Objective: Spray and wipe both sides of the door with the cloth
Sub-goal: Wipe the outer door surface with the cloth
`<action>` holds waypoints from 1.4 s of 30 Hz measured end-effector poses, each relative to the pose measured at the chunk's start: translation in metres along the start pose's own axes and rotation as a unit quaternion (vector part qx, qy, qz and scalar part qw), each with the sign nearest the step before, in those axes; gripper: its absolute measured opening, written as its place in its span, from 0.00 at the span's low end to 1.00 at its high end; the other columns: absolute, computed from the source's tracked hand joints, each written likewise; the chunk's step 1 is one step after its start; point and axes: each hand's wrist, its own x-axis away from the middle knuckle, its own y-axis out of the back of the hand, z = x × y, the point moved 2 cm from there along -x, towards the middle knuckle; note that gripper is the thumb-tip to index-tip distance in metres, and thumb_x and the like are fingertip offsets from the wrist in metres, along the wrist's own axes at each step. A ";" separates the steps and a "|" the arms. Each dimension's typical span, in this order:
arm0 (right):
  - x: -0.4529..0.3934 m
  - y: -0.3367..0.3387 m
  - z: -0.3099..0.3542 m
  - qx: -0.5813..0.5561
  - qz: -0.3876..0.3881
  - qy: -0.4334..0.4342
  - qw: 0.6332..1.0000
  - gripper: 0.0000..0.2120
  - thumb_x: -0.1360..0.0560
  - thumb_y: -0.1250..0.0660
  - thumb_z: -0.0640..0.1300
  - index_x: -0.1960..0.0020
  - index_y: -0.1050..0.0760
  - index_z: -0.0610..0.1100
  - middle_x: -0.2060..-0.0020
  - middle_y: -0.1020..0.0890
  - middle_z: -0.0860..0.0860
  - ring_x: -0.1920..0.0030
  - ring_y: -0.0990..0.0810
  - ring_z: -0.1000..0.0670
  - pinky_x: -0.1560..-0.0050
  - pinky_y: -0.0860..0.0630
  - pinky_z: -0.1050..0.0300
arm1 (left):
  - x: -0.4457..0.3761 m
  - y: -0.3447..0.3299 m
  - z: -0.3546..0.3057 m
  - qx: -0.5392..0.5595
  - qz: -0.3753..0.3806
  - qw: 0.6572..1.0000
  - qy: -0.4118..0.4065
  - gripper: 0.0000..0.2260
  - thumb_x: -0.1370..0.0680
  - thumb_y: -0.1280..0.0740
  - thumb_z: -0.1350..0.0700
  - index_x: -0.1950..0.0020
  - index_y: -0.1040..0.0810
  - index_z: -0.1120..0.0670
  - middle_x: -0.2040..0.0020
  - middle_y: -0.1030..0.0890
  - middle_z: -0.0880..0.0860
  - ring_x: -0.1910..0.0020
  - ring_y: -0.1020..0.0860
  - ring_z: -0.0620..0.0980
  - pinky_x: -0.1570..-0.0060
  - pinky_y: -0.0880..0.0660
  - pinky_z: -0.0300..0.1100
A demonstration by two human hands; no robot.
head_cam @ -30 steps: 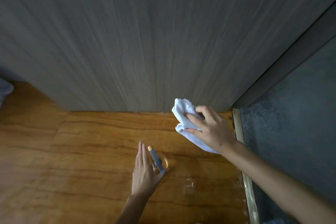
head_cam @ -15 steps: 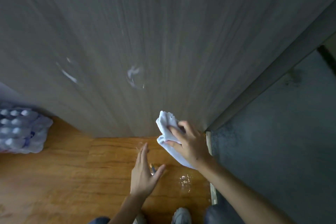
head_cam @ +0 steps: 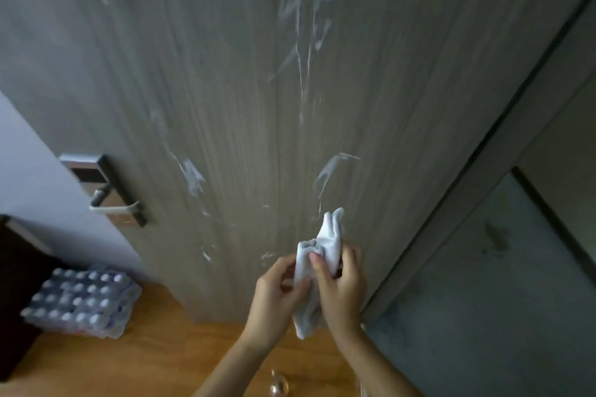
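Note:
A grey wood-grain door (head_cam: 258,90) fills the view, streaked with white spray foam at several spots. In front of its lower part, my right hand (head_cam: 342,287) and my left hand (head_cam: 274,296) both grip a bunched white cloth (head_cam: 324,251), whose top corner sticks up against the door. The spray bottle (head_cam: 278,387) stands on the wooden floor just below my forearms, partly cut off by the frame's bottom edge.
A metal lever handle on a dark lock plate (head_cam: 109,196) sits at the door's left edge. A shrink-wrapped pack of water bottles (head_cam: 80,303) lies on the wooden floor (head_cam: 154,361) at left, beside dark furniture (head_cam: 19,284). The door frame (head_cam: 483,164) and grey floor (head_cam: 483,316) lie right.
My left hand has left the spray bottle on the floor and risen to grip the cloth with my right hand. The view has tilted up, showing the handle and foam streaks.

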 end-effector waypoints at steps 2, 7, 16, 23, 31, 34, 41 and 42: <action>-0.011 0.006 0.016 -0.013 -0.012 0.017 1.000 0.19 0.28 0.35 0.68 0.52 0.26 0.53 0.59 0.25 0.59 0.60 0.23 0.60 0.62 0.30 0.73 | -0.007 0.011 -0.025 -0.022 -0.020 0.999 -0.034 0.12 0.24 0.32 0.66 0.49 0.20 0.49 0.55 0.17 0.42 0.57 0.19 0.41 0.60 0.25 0.33; -0.037 0.014 0.049 0.030 -0.044 0.078 0.996 0.34 0.29 0.34 0.70 0.40 0.24 0.42 0.44 0.24 0.48 0.45 0.23 0.50 0.52 0.23 0.57 | -0.029 0.041 -0.080 -0.058 -0.065 0.989 -0.120 0.16 0.24 0.33 0.69 0.54 0.21 0.45 0.61 0.19 0.36 0.61 0.22 0.35 0.62 0.30 0.27; -0.120 -0.047 0.146 -0.043 0.010 0.201 0.979 0.22 0.26 0.34 0.57 0.36 0.27 0.50 0.44 0.18 0.52 0.45 0.22 0.56 0.45 0.24 0.55 | -0.097 0.122 -0.156 -0.097 -0.087 0.962 -0.239 0.06 0.25 0.32 0.60 0.50 0.18 0.53 0.57 0.16 0.51 0.55 0.20 0.46 0.55 0.26 0.37; -0.161 -0.121 0.242 -0.030 -0.141 0.313 0.939 0.13 0.24 0.34 0.48 0.45 0.21 0.40 0.58 0.17 0.47 0.58 0.22 0.52 0.59 0.31 0.66 | -0.135 0.224 -0.211 -0.146 -0.172 0.906 -0.357 0.11 0.25 0.33 0.57 0.46 0.21 0.44 0.52 0.19 0.39 0.52 0.20 0.40 0.52 0.23 0.41; -0.230 -0.223 0.348 0.055 -0.307 0.428 0.848 0.10 0.23 0.31 0.47 0.45 0.24 0.44 0.62 0.19 0.47 0.64 0.23 0.48 0.63 0.30 0.57 | -0.217 0.323 -0.249 -0.213 -0.342 0.796 -0.452 0.13 0.23 0.33 0.59 0.49 0.36 0.46 0.50 0.20 0.52 0.56 0.27 0.45 0.62 0.35 0.40; -0.250 -0.239 0.353 0.107 -0.356 0.454 0.810 0.15 0.26 0.27 0.44 0.45 0.31 0.48 0.55 0.22 0.48 0.60 0.25 0.47 0.63 0.27 0.52 | -0.244 0.333 -0.252 -0.283 -0.370 0.712 -0.525 0.11 0.26 0.32 0.62 0.53 0.32 0.50 0.53 0.20 0.54 0.61 0.25 0.49 0.69 0.37 0.38; -0.253 -0.238 0.352 0.152 -0.384 0.514 0.752 0.15 0.26 0.27 0.40 0.46 0.30 0.52 0.51 0.29 0.52 0.54 0.29 0.50 0.54 0.28 0.54 | -0.260 0.339 -0.247 -0.319 -0.493 0.537 -0.605 0.09 0.23 0.34 0.64 0.62 0.18 0.55 0.50 0.29 0.49 0.59 0.32 0.50 0.61 0.37 0.43; -0.253 -0.240 0.350 0.191 -0.391 0.544 0.718 0.15 0.26 0.27 0.38 0.45 0.28 0.50 0.50 0.28 0.51 0.53 0.29 0.49 0.54 0.28 0.53 | -0.261 0.339 -0.246 -0.319 -0.493 0.534 -0.608 0.10 0.23 0.34 0.63 0.62 0.18 0.55 0.50 0.29 0.49 0.59 0.32 0.49 0.61 0.36 0.43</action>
